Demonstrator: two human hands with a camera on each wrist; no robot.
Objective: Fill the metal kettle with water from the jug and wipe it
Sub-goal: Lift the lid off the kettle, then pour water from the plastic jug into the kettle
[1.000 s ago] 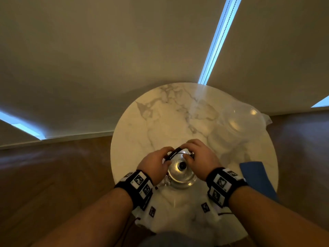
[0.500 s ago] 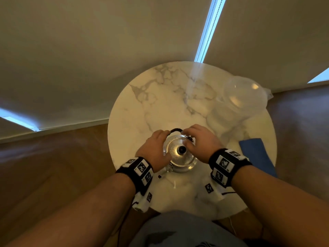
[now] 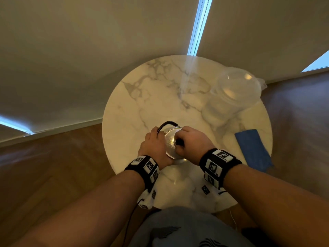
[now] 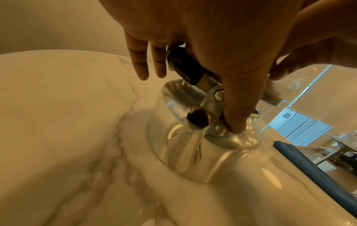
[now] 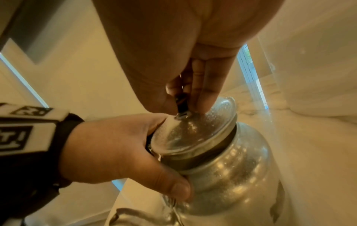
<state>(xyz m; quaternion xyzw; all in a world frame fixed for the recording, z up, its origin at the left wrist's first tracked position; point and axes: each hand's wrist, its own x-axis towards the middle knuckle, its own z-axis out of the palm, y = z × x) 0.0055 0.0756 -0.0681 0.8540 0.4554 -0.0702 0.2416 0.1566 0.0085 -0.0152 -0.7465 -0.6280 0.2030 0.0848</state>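
left hand (image 3: 153, 148) grips kettle (image 5: 231, 175) at handle base, thumb on shoulder. right hand (image 3: 194, 141) pinches lid knob (image 5: 181, 104); lid (image 5: 193, 134) tilted. jug (image 3: 233, 93) 1 o'clock of kettle, blue cloth (image 3: 252, 148) 3 o'clock.

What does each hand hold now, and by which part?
The right hand pinches the lid by its black knob; the left hand holds the metal kettle at its shoulder.

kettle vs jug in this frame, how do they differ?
Material: the kettle is shiny opaque metal; the jug is clear and see-through.
Contact: the left hand grips the kettle and the right hand pinches its lid knob; nothing touches the jug.
Place: the kettle is near the middle front, the jug far right.
Both stand on the marble table.
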